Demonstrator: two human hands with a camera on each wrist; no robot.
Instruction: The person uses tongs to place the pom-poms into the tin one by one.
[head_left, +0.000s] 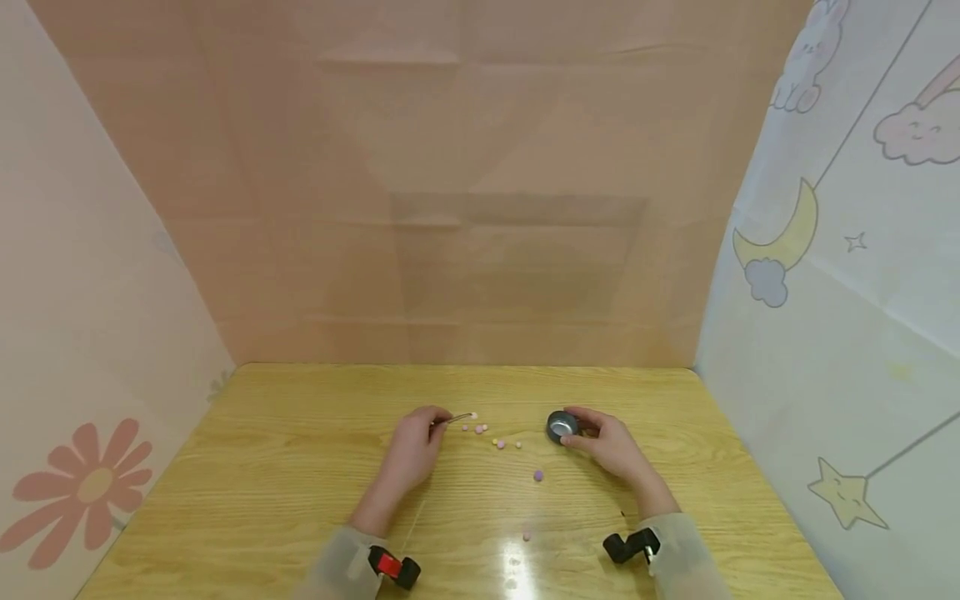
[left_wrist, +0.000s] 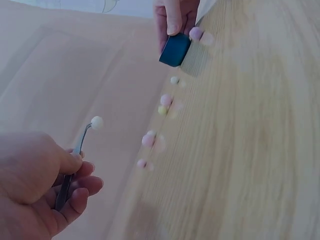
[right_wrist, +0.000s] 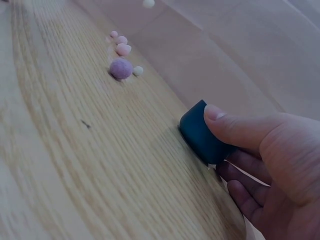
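Steel tweezers (left_wrist: 75,155) pinching a pale ball (left_wrist: 97,122) are gripped by the left hand (head_left: 411,450), while a small dark cup (head_left: 561,426) is held on the desk (head_left: 300,467) by the right hand's (head_left: 611,446) curled fingers (right_wrist: 235,131), so carrying the ball steadily over to the cup is judged the next move.

In the head view, at the lower middle of the frame, the small balls (head_left: 498,443) on the table (head_left: 300,467) are too small to tell their material or count for sure, and the tweezers (head_left: 454,417) show only as a thin sliver.

Both forearms are cut off by the bottom edge.

In the left wrist view, the left hand (left_wrist: 37,185) at the lower left hides the lower part of the tweezers, and the frame's edges cut the hand off.

At the top edge the right hand (left_wrist: 175,17) is cut off.

In the right wrist view, the right hand's fingers (right_wrist: 240,132) hide the far side of the dark cup (right_wrist: 200,131), so its inside cannot be seen.
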